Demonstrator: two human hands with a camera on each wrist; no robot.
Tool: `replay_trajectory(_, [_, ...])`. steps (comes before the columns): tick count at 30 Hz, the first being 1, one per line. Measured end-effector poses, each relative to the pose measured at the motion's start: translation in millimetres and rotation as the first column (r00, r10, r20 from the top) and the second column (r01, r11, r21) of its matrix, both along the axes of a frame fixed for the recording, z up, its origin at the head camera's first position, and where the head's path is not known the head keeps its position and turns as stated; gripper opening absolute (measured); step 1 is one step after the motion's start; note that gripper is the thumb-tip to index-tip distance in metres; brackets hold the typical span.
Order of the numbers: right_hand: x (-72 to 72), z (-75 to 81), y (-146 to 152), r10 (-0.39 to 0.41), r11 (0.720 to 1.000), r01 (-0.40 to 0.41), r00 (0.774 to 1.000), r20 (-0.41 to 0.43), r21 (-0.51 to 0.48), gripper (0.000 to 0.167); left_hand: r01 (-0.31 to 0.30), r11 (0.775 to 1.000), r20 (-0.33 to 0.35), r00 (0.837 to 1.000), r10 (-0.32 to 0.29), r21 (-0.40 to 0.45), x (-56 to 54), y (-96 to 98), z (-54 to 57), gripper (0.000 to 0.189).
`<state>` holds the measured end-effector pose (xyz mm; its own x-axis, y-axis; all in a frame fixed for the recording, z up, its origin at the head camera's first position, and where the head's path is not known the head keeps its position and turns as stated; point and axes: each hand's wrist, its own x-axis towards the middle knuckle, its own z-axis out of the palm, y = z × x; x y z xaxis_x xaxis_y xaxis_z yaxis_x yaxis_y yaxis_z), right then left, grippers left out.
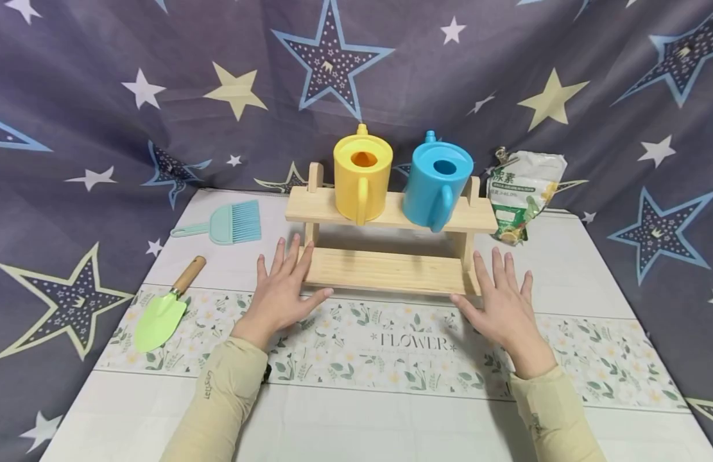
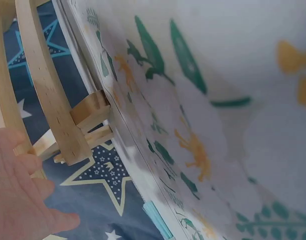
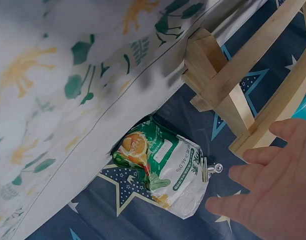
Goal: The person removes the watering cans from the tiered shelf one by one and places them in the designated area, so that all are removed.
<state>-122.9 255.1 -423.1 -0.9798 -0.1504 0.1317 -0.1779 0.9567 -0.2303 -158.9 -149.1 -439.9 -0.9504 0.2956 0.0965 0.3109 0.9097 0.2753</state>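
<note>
A two-tier wooden shelf (image 1: 385, 269) stands at the middle of the table. On its top board sit a yellow watering can (image 1: 363, 183) and, to the right, a blue watering can (image 1: 434, 192). My left hand (image 1: 283, 285) is spread with straight fingers at the shelf's left end, fingertips overlapping the lower board's edge in the head view. At the opposite end my right hand (image 1: 503, 301) is spread likewise, its thumb near the lower board's corner. Neither hand holds anything. Both wrist views show the hands beside the wooden boards (image 2: 53, 90).
Left of the shelf lie a teal dustpan with a brush (image 1: 231, 223) and a green trowel (image 1: 162, 317) with a wooden handle. A white and green bag (image 1: 520, 196), clipped at its top, stands back right. Starry cloth (image 1: 177, 83) hangs around the table (image 1: 356, 423).
</note>
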Motion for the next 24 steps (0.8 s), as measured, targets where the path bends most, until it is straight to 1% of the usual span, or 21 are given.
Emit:
replay_trajectory(11, [-0.9, -0.3, 2.7, -0.004, 1.0, 0.004, 1.0, 0.014, 0.006, 0.091, -0.014, 1.0, 0.037, 0.999, 0.014, 0.015, -8.4, 0.8, 0.4, 0.097])
replay_trajectory(18, [-1.3, 0.7, 3.9, -0.004, 1.0, 0.004, 1.0, 0.027, 0.007, 0.091, -0.024, 0.995, 0.082, 0.996, 0.016, 0.096, -17.7, 1.4, 0.3, 0.093])
replay_trajectory(20, [-1.2, 0.7, 4.2, -0.003, 1.0, 0.003, 1.0, 0.031, 0.005, 0.091, -0.032, 0.994, 0.096, 0.995, 0.022, 0.108, -20.8, 1.8, -0.7, 0.092])
replay_trajectory(24, [-0.9, 0.5, 4.6, -0.001, 1.0, 0.001, 0.999, 0.034, 0.003, 0.091, -0.045, 0.993, 0.121, 0.992, 0.031, 0.108, -27.1, 1.5, -3.3, 0.089])
